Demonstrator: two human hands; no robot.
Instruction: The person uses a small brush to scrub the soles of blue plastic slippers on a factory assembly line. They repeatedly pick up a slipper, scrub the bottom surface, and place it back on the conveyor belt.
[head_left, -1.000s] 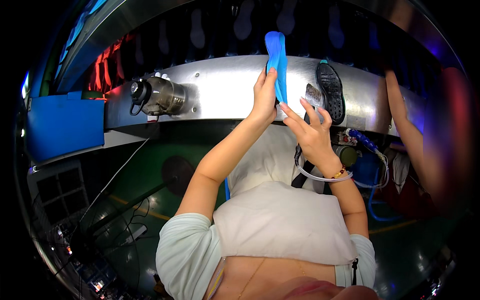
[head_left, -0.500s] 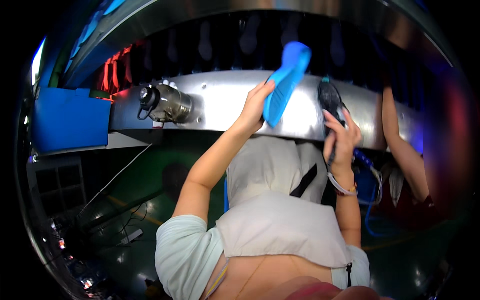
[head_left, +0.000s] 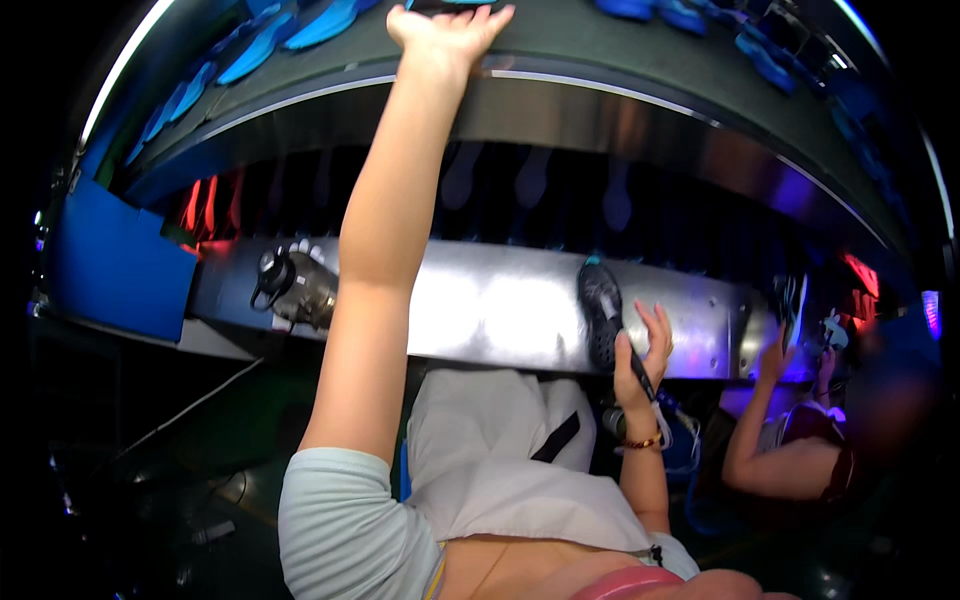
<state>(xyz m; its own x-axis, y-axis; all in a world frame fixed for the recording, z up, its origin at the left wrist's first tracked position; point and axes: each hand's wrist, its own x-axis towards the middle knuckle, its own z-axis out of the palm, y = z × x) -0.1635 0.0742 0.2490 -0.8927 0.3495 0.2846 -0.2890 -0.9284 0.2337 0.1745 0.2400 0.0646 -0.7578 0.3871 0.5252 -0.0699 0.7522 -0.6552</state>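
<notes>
My left hand (head_left: 447, 27) is stretched high up onto the dark upper belt (head_left: 560, 40), fingers spread flat, with a sliver of a teal-blue insole (head_left: 452, 4) at its fingertips by the picture's top edge. My right hand (head_left: 641, 352) is lower, at the steel ledge (head_left: 480, 305). It grips a black shoe sole (head_left: 599, 305) that stands upright against the ledge. A beaded bracelet circles my right wrist.
Several blue insoles (head_left: 300, 28) lie along the upper belt. A metal cylinder with a black cap (head_left: 297, 285) sits on the ledge at left, beside a blue box (head_left: 115, 265). Another person (head_left: 790, 455) works at the right with raised hands.
My left arm has swung up from the ledge to the upper belt, carrying the blue insole out of clear view. My right hand has closed on the black sole.
</notes>
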